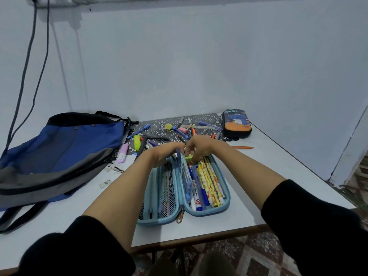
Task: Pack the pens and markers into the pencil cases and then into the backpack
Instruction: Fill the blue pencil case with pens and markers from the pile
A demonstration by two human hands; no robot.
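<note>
Head view: right fingers (192,152) pinch a green item (188,157) over the open pencil case (227,198); left fingers (173,147) grip its divider flap (180,162).

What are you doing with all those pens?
A person is packing pens away. The open blue pencil case lies in front of them, already holding pens, pencils and a marker. The left-hand grip holds its middle flap, and the right-hand grip pinches a small green thing at the case's far end. Loose pens lie on the patterned mat behind. A dark pencil case sits closed at the back right, and the blue backpack lies on the left.
</note>
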